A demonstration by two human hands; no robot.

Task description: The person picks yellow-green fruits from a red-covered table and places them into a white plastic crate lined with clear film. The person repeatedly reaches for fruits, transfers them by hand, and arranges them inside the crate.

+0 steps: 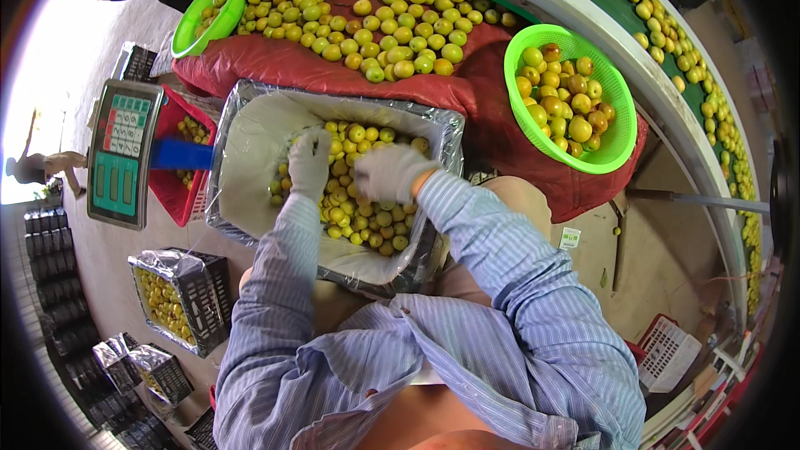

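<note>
Before me stands a crate (253, 144) lined with white sheeting and dark plastic film, its inside partly filled with yellow-green jujube-like fruit (375, 225). My left hand (310, 161), in a whitish glove, is over the left part of the fruit with its fingers pointing away from me and bent down. To its right my right hand (389, 174), also gloved, hovers over or touches the fruit, knuckles up. The fingertips of both hands are hidden or blurred, so whether either holds a fruit does not show.
Beyond the crate, loose fruit (387, 31) covers a red padded cloth (312, 78). Green baskets (603, 162) (230, 12) stand either side. A weighing scale (122, 156) and red crate (203, 190) are left; a fruit-laden conveyor (678, 78) curves right. A filled crate (209, 300) sits lower left.
</note>
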